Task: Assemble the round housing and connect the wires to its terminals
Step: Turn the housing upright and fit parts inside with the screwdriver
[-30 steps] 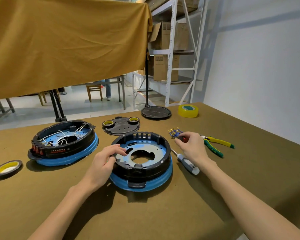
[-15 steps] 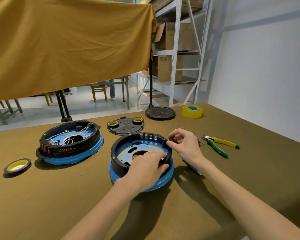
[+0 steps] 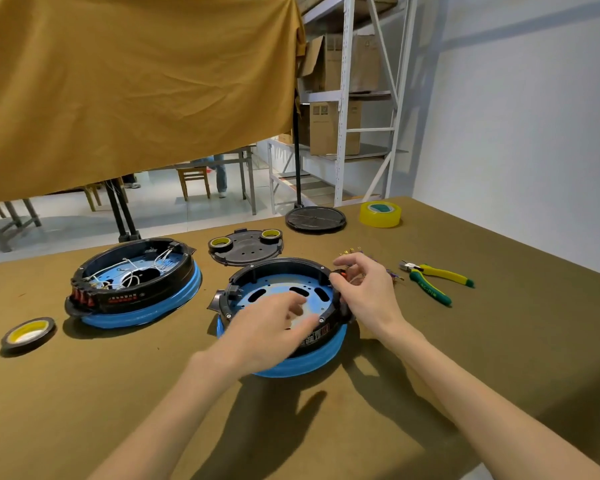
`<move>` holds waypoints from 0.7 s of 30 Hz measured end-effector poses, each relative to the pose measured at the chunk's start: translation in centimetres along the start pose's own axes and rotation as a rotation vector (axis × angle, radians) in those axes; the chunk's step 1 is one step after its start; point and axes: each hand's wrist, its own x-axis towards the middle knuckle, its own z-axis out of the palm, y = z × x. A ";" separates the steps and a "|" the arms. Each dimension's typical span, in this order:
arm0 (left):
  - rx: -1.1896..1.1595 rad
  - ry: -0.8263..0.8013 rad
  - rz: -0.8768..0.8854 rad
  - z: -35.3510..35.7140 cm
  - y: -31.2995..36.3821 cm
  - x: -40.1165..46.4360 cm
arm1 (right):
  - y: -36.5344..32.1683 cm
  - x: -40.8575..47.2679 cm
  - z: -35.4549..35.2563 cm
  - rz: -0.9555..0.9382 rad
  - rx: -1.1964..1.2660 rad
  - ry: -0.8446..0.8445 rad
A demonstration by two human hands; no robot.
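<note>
The round housing [image 3: 278, 271], a black ring on a blue base with a blue slotted plate inside, sits at the table's centre. My left hand [image 3: 267, 329] lies over its near rim, blurred, with fingers inside the ring and the thumb on the rim, holding it. At the housing's right rim, my right hand [image 3: 368, 292] pinches a small orange terminal piece [image 3: 341, 273]. A heap of loose wires with gold terminals [image 3: 394, 273] lies just behind that hand.
A second housing [image 3: 136, 292] with white wires stands to the left. Behind are a black cover plate [image 3: 245, 249] carrying two tape rolls, a round black lid [image 3: 315, 219] and a yellow tape roll [image 3: 380, 213]. Pliers [image 3: 433, 280] lie right, another tape roll [image 3: 28, 334] far left.
The housing has turned under my left hand, its label now facing front right. My right hand brought the orange piece from the wire heap to the right rim.
</note>
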 end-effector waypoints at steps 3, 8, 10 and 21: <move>0.170 0.037 0.094 2.4 0.7 0.5 | -0.1 -1.3 -0.2 -0.037 0.022 -0.018; 0.080 -0.143 0.110 -0.6 -2.1 0.6 | 0.2 -2.8 -1.3 -0.063 0.029 -0.121; 0.070 -0.222 0.052 -2.3 -3.3 0.6 | 0.0 -3.3 -1.3 -0.068 0.043 -0.133; -0.379 0.089 0.202 0.7 -1.3 1.7 | -1.7 -5.1 0.2 -0.286 -0.076 -0.178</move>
